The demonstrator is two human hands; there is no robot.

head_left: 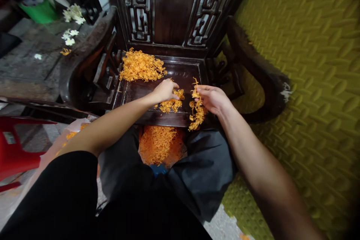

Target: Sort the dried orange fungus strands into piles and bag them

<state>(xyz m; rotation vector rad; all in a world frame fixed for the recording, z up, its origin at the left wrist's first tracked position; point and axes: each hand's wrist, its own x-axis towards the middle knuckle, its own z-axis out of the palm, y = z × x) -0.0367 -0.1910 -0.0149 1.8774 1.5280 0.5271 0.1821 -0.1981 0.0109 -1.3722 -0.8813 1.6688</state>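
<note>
My right hand [214, 98] is closed, its fingertips pinching a hanging bunch of orange curly sprigs [197, 114] at the right side of the chair seat. My left hand [166, 90] reaches over a small pile of the same sprigs [170, 105] near the seat's front edge. Its thumb and forefinger are apart, and nothing shows held between them. A larger heap of orange sprigs [142, 66] lies at the back left of the dark wooden seat [182, 70]. Between my knees, below the seat, is a container filled with more orange sprigs [157, 144].
Curved wooden armrests [254, 75] flank the seat, with a carved backrest [177, 7] behind. On the left, a wooden table [25, 69] carries a green container [39, 9] and white flowers [69, 37]. A red stool [17, 146] stands at left; a yellow-green textured mat [309, 82] is at right.
</note>
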